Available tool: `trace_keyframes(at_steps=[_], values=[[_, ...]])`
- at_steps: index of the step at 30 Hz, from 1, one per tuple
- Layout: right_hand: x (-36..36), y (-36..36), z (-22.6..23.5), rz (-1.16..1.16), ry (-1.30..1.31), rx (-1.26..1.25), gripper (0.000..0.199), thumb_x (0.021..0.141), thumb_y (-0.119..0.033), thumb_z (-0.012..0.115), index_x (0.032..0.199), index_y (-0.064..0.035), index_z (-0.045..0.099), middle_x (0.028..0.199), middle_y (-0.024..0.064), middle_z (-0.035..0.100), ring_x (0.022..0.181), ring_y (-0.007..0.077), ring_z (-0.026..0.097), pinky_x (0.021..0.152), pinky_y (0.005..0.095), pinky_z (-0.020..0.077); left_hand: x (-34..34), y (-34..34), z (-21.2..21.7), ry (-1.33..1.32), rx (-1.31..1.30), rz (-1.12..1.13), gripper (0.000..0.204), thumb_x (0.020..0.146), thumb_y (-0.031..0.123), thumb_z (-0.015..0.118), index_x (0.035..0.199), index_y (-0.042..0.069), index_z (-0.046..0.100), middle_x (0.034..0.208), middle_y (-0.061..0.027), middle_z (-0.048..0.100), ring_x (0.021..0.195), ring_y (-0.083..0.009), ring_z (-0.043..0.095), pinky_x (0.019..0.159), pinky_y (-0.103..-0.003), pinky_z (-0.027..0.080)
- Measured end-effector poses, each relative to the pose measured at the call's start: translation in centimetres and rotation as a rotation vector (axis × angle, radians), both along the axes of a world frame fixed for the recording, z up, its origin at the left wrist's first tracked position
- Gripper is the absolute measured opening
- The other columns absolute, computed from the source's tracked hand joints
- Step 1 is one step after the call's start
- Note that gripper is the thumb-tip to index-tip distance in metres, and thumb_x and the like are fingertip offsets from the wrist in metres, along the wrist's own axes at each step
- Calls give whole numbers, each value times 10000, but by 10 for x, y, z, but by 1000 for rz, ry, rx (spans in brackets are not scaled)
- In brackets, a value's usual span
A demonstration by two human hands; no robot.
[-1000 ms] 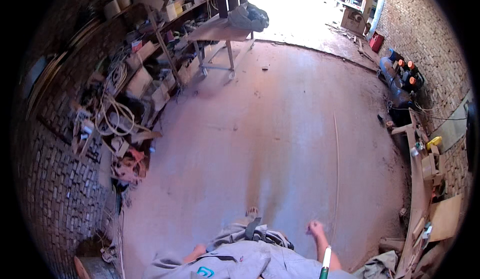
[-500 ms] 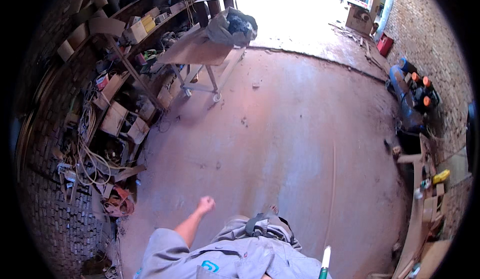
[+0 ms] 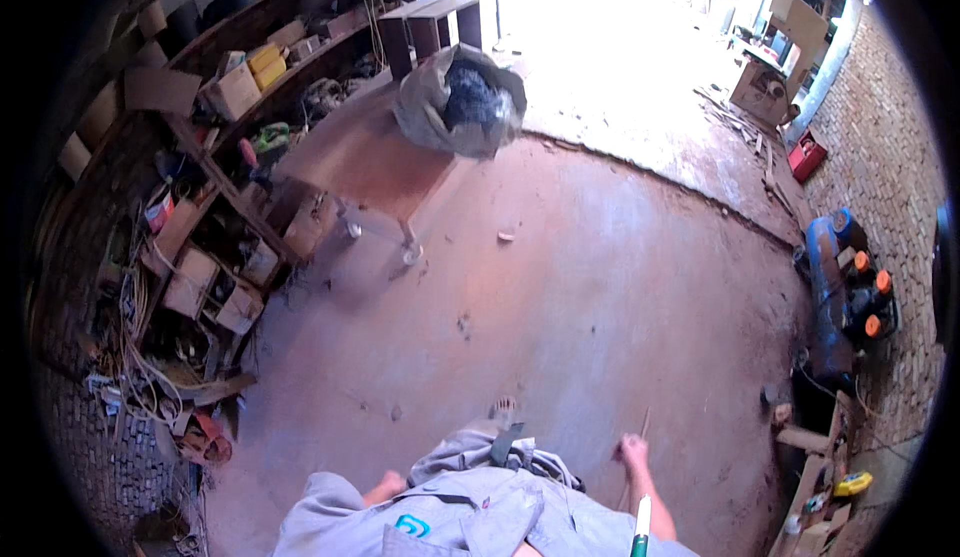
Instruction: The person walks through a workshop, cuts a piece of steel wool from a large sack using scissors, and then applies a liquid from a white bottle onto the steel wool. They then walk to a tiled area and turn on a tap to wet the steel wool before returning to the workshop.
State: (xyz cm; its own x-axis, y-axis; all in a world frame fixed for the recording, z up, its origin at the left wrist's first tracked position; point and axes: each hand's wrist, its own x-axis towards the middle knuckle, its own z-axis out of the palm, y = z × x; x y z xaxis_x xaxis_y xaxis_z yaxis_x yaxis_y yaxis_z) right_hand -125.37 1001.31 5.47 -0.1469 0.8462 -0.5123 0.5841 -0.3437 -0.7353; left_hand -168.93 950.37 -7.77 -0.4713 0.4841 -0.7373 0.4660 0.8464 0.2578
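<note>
The right hand [image 3: 633, 450] hangs low beside the person's grey shirt, fingers curled into a loose fist; a thin pale stick [image 3: 641, 425] lies on the floor by it, though whether the fingers grip it I cannot tell. The left hand [image 3: 388, 484] shows just above the shirt's edge — half hidden, fingers bent, nothing visibly held. A white-and-green marker [image 3: 640, 527] stands in the chest pocket. Ahead on the red concrete floor [image 3: 600, 287] stands a wooden workbench [image 3: 370, 172] (a grey sack [image 3: 455, 107] sits on its far end) beside cluttered shelves [image 3: 230, 107].
</note>
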Motion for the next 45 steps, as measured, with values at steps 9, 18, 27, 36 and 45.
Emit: trace_keyframes(at_steps=[9, 18, 27, 36, 45], values=[[-41, 56, -84, 347, -318, -238, 250, 872, -153, 504, 798, 6, 682, 742, 182, 679, 597, 229, 663, 528, 384, 534, -255, 571, 254, 129, 950, 387, 252, 899, 200, 609, 1060, 11, 654, 878, -91, 692, 800, -151, 629, 739, -326, 509], [-87, 432, -105, 1144, -501, 237, 261, 870, -146, 489, 795, 18, 679, 710, 198, 671, 568, 235, 659, 526, 390, 536, -388, 845, 302, 320, 1070, 586, 414, 875, 238, 693, 1216, 13, 630, 1119, -162, 688, 955, -228, 685, 845, -322, 536], [-484, 889, 34, 312, 194, 49, 154, 975, -158, 500, 972, -36, 593, 793, 78, 646, 585, 137, 589, 510, 280, 493, -529, 982, 329, 865, 944, 591, 763, 758, 251, 792, 1400, 45, 435, 1191, -184, 551, 1101, -337, 569, 917, -410, 492], [-697, 889, 49, 736, 288, -160, 235, 1009, -184, 504, 1096, 1, 619, 988, 117, 687, 810, 174, 669, 679, 310, 563, -598, 1034, 279, 762, 594, 754, 363, 776, 174, 739, 1117, 89, 646, 1087, -154, 643, 1037, -340, 608, 860, -439, 504], [-926, 902, 171, 1514, 407, -234, 322, 1025, -252, 487, 1135, 28, 600, 1041, 130, 683, 867, 168, 662, 750, 305, 549, -574, 1064, 472, 872, 949, 1079, 273, 851, -20, 645, 1123, -3, 633, 921, -116, 706, 811, -179, 698, 730, -286, 546]])
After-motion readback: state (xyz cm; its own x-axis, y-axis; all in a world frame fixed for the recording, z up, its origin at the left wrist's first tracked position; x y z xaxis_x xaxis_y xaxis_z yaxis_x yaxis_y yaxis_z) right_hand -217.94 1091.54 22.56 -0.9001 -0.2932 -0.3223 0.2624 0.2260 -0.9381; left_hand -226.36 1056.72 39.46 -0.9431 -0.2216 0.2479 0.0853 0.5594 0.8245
